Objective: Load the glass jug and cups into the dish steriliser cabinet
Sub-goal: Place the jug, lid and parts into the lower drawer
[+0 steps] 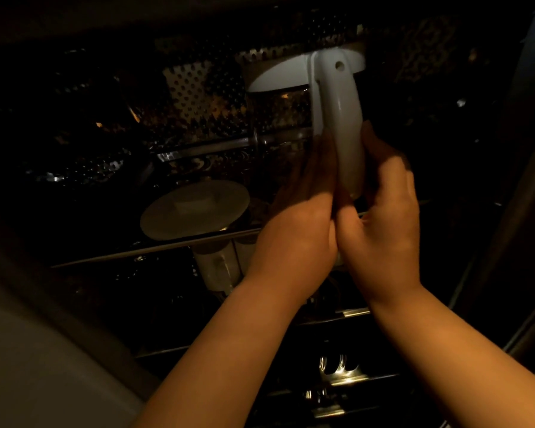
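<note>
Both of your hands are inside the dark steriliser cabinet [198,97], whose perforated metal back wall shows behind the load. You hold the glass jug [280,109] up at the upper right of the cabinet, above the wire rack [155,247]; its clear body is hard to make out against the perforations, but its white lid [278,72] and white handle [342,125] are plain, with the handle turned toward you. Your left hand [300,223] lies against the left side of the handle's lower part, fingers reaching up along it. Your right hand [383,211] is wrapped round the lower end of the handle from the right, fingers curled about it. The heels of the two hands touch below the handle. A second white lidded vessel [195,208] sits on the rack to the lower left of the jug, apart from it. Whether the jug rests on any support cannot be told. Shiny metal rack parts [337,370] glint lower down.
</note>
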`<action>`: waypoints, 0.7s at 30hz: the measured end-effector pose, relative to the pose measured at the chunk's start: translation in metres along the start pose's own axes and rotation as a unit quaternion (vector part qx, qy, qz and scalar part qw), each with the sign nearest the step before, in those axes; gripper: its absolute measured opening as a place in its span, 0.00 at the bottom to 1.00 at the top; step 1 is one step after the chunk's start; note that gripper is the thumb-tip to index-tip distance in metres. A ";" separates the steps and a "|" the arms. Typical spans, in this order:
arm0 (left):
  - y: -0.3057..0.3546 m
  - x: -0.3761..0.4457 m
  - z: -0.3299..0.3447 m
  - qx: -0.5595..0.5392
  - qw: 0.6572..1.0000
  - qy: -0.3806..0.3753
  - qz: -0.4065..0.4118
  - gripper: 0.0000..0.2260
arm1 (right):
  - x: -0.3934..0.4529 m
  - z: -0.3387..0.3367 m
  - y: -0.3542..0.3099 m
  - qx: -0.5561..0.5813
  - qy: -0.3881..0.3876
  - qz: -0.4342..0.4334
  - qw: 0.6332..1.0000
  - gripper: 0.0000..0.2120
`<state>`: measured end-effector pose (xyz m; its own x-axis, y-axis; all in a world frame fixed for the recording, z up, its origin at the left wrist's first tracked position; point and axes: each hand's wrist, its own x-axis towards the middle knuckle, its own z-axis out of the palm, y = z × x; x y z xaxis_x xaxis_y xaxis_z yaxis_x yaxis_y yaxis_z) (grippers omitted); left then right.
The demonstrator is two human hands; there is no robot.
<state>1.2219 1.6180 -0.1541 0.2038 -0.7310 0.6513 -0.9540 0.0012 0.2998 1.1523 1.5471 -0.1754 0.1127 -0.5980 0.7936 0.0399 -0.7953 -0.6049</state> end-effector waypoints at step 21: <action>-0.001 0.005 0.007 -0.010 0.995 -0.098 0.009 0.31 | -0.010 -0.011 0.006 -0.180 -0.131 -0.037 0.974 0.32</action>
<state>1.2228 1.6099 -0.1559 0.1389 -0.8496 0.5088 -0.9522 0.0266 0.3043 1.1406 1.5476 -0.1863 0.3749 -0.5286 0.7616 -0.2869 -0.8474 -0.4468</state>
